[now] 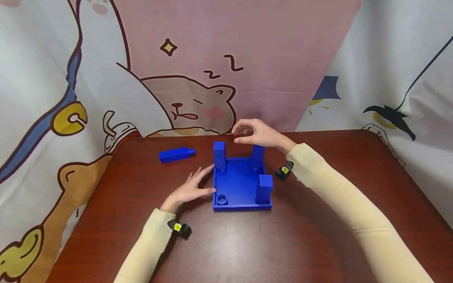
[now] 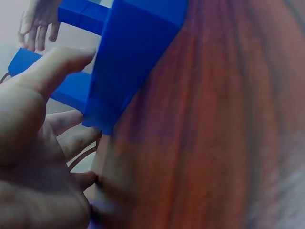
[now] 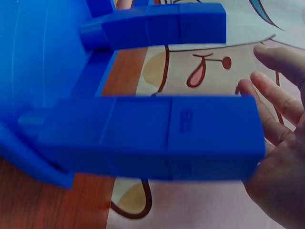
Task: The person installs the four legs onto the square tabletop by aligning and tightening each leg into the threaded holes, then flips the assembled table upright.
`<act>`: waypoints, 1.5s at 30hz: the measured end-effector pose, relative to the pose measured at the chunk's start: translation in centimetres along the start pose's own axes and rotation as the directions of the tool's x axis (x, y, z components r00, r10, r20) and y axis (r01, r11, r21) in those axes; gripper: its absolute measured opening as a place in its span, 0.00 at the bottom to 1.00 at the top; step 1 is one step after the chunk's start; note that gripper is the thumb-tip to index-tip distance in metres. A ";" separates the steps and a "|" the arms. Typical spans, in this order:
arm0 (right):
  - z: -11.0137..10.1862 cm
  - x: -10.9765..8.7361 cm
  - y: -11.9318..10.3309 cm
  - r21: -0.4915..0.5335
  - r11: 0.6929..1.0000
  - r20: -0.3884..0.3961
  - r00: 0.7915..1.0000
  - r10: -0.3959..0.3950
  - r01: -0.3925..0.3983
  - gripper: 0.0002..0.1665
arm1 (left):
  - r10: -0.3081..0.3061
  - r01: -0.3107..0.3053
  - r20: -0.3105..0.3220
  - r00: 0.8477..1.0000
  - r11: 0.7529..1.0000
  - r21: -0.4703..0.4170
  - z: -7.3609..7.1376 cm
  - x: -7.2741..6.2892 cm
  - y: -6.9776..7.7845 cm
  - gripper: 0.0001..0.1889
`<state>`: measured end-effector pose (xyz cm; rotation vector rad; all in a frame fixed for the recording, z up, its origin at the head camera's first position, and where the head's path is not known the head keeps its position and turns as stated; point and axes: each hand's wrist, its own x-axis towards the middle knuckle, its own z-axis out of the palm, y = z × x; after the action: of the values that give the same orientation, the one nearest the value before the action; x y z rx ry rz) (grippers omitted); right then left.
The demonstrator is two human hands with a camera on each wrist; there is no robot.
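Note:
A blue square tray-like base (image 1: 238, 182) with a low rim stands on the table. Three blue square posts rise from its corners: back left (image 1: 219, 153), back right (image 1: 258, 157) and front right (image 1: 265, 188). At the front left corner a round socket (image 1: 221, 199) shows, with no post in it. My left hand (image 1: 189, 190) touches the base's left side with thumb and fingertips spread. Above the back of the base hovers my right hand (image 1: 261, 133), fingers loosely bent and holding nothing; it overlaps the top of the back right post. In the right wrist view its fingers are apart, beside a post (image 3: 152, 138).
Another blue post (image 1: 175, 155), with a narrower peg at one end, lies on the table left of the base. The brown wooden table (image 1: 311, 228) ends at the back against a printed cartoon curtain (image 1: 198, 47).

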<state>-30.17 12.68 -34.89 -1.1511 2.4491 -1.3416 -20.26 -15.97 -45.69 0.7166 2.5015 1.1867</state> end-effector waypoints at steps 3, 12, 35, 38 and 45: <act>-0.6 -0.8 0.4 -0.001 1.000 -0.037 0.999 0.013 -0.013 0.13 | 0.003 -0.005 -0.034 0.999 0.998 -0.068 -0.4 -0.1 0.1 0.41; -1.6 -3.0 1.2 0.020 1.000 -0.078 0.997 0.013 -0.012 0.14 | 0.034 -0.063 -0.153 0.988 0.981 -0.183 -2.1 -0.5 -0.7 0.38; -1.6 -7.7 0.3 0.067 0.990 -0.085 0.988 0.130 -0.124 0.24 | -0.170 -0.031 -0.488 0.856 0.926 -0.376 -8.2 -2.9 -2.9 0.30; -1.6 -7.9 -0.6 0.075 0.988 -0.092 0.986 0.141 -0.134 0.23 | -0.198 -0.016 -0.500 0.843 0.920 -0.392 -8.5 -2.7 -4.5 0.31; -1.4 -8.1 -0.5 0.080 0.983 -0.098 0.981 0.170 -0.163 0.23 | -0.266 0.015 -0.543 0.797 0.907 -0.421 -9.3 -2.7 -5.9 0.31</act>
<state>-24.82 18.86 -35.58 -0.8590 2.4808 -1.4598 -23.99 -26.63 -44.40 0.0273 2.5475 2.0269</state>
